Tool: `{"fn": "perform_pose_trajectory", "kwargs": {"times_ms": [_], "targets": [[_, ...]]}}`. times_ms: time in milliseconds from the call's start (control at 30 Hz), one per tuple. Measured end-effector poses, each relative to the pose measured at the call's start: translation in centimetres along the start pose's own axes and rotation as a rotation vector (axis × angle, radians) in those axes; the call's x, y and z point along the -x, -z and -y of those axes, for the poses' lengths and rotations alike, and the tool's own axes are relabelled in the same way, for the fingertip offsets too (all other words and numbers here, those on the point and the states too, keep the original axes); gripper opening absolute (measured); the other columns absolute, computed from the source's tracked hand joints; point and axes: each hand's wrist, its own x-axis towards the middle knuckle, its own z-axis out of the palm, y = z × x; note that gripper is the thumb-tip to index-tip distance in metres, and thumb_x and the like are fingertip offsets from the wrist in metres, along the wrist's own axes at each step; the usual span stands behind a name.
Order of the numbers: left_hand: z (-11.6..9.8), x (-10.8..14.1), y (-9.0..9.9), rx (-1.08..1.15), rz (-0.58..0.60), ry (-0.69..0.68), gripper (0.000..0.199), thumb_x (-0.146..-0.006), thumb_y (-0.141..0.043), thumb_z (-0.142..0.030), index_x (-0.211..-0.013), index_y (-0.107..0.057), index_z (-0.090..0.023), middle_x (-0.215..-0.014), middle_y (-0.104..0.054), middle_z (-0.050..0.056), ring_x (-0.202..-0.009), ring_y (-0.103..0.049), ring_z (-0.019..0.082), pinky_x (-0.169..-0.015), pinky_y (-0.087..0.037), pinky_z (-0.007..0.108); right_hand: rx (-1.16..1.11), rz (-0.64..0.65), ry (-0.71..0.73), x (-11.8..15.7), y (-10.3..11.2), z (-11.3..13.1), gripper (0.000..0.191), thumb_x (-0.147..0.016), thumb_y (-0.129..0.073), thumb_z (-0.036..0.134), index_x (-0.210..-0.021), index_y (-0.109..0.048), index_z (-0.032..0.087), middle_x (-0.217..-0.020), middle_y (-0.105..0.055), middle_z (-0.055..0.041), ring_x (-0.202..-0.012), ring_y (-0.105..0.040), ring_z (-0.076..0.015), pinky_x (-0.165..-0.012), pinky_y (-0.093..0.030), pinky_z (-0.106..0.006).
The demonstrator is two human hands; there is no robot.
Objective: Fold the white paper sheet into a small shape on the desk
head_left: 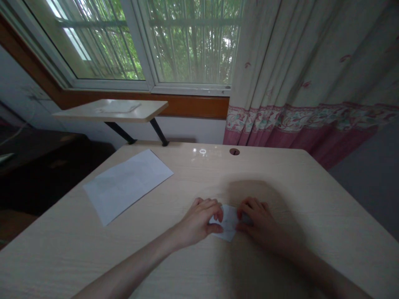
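A small piece of white paper [230, 222] lies on the pale wooden desk [193, 265] between my two hands. My left hand [202, 218] is at its left edge, fingers curled and thumb bent toward them, closed on that side of the paper. At the right edge my right hand [255, 218] has its fingers and thumb curled inward on the other side. The paper's outer edges are partly hidden under the fingers.
A large white sheet [127, 182] lies at the desk's left. Behind it a small raised shelf [149, 109] on black legs holds a flat pale item. A round cable hole [235, 152] is near the back edge. A curtain [274, 83] hangs behind.
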Motion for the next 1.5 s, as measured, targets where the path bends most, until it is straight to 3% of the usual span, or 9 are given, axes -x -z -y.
{"fn": "perform_pose_trajectory", "kwargs": {"times_ms": [367, 567, 667, 900, 1133, 1500], "targets": [[0.5, 0.5, 0.4, 0.036, 0.000, -0.163, 0.008, -0.089, -0.067, -0.023, -0.096, -0.065, -0.026, -0.099, -0.062, -0.002, -0.100, -0.054, 0.016, -0.090, -0.027, 0.031, -0.051, 0.054, -0.004, -0.3, 0.7, -0.9, 0.014, -0.078, -0.067, 0.012, -0.085, -0.059, 0.022, -0.099, -0.058, -0.0014, -0.098, -0.053, -0.0209, -0.088, -0.033, -0.036], [0.1, 0.9, 0.4, -0.137, 0.031, -0.303, 0.041, -0.092, -0.053, -0.008, -0.118, -0.064, -0.038, -0.105, -0.060, 0.000, -0.102, -0.048, 0.020, -0.090, -0.031, 0.035, -0.071, 0.061, 0.018, -0.5, 0.8, -1.3, 0.010, -0.078, -0.068, 0.017, -0.082, -0.061, 0.022, -0.097, -0.059, -0.0007, -0.096, -0.054, -0.0210, -0.087, -0.033, -0.037], [-0.3, 1.0, 0.5, -0.236, 0.068, -0.307, 0.055, -0.086, -0.052, -0.001, -0.124, -0.060, -0.040, -0.108, -0.059, 0.000, -0.101, -0.046, 0.022, -0.090, -0.031, 0.037, -0.068, 0.048, 0.025, -0.5, 0.8, -1.4, 0.009, -0.079, -0.068, 0.019, -0.082, -0.061, 0.023, -0.096, -0.059, -0.0009, -0.095, -0.055, -0.0213, -0.086, -0.034, -0.037], [-1.1, 1.2, 0.5, -0.342, 0.113, -0.301, 0.060, -0.085, -0.051, 0.000, -0.131, -0.054, -0.039, -0.116, -0.055, 0.003, -0.105, -0.043, 0.025, -0.093, -0.032, 0.039, -0.064, 0.046, 0.048, -0.5, 0.7, -1.7, 0.010, -0.078, -0.068, 0.016, -0.082, -0.061, 0.022, -0.095, -0.059, -0.0004, -0.095, -0.055, -0.0203, -0.086, -0.035, -0.036], [-1.7, 1.2, 1.1, -0.169, 0.106, -0.192, 0.052, -0.081, -0.062, -0.012, -0.123, -0.060, -0.042, -0.127, -0.045, 0.004, -0.122, -0.038, 0.028, -0.102, -0.029, 0.045, -0.088, 0.054, 0.031, -0.5, 1.0, -1.3, 0.011, -0.077, -0.070, 0.016, -0.081, -0.061, 0.022, -0.095, -0.059, 0.0003, -0.095, -0.055, -0.0196, -0.086, -0.034, -0.036], [-1.0, 0.7, 1.0, -0.108, 0.082, -0.190, 0.042, -0.082, -0.069, -0.018, -0.114, -0.066, -0.044, -0.129, -0.047, 0.002, -0.125, -0.039, 0.027, -0.105, -0.027, 0.045, -0.029, 0.029, 0.093, -0.2, 0.5, -1.7, 0.010, -0.081, -0.065, 0.014, -0.082, -0.059, 0.022, -0.095, -0.060, -0.0003, -0.094, -0.055, -0.0196, -0.085, -0.035, -0.036]]}}
